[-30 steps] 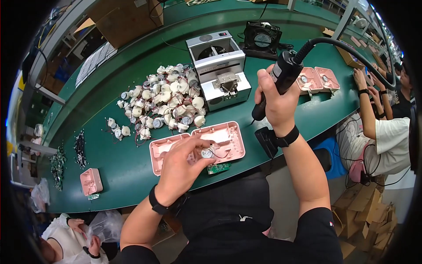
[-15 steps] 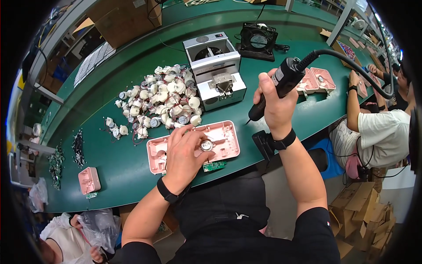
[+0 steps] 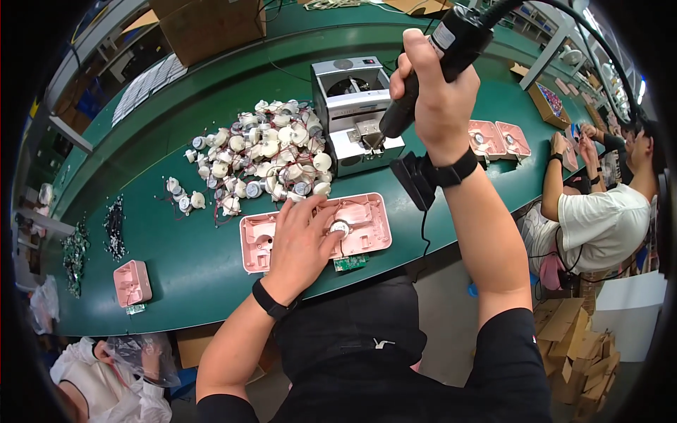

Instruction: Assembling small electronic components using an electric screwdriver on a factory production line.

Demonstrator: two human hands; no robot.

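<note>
My right hand [image 3: 446, 106] is wrapped round a black electric screwdriver [image 3: 462, 39], raised near the grey-and-white machine [image 3: 352, 155]. A thick cable runs off the tool's top. My left hand [image 3: 302, 236] lies over an open pink plastic housing [image 3: 372, 218] near the bench edge. Its thumb and forefinger close about a round silver part [image 3: 340, 229] inside the housing; the other fingers cross the housing's middle and hide some of it. A green circuit board [image 3: 350, 263] sticks out at the housing's near side. The screwdriver's bit is not clearly visible.
A heap of white motor-like parts with wires [image 3: 264, 151] lies beyond my left hand. Smaller pink housing [image 3: 132, 283] stands at left, near dark small parts [image 3: 115, 229]. Two pink housings [image 3: 488, 139] sit at right. Co-workers [image 3: 599, 218] sit on the right and lower left.
My right hand has lifted the screwdriver up and away from the bench, toward the machine. My left hand stays at the round part in the housing. The view has shifted slightly.
</note>
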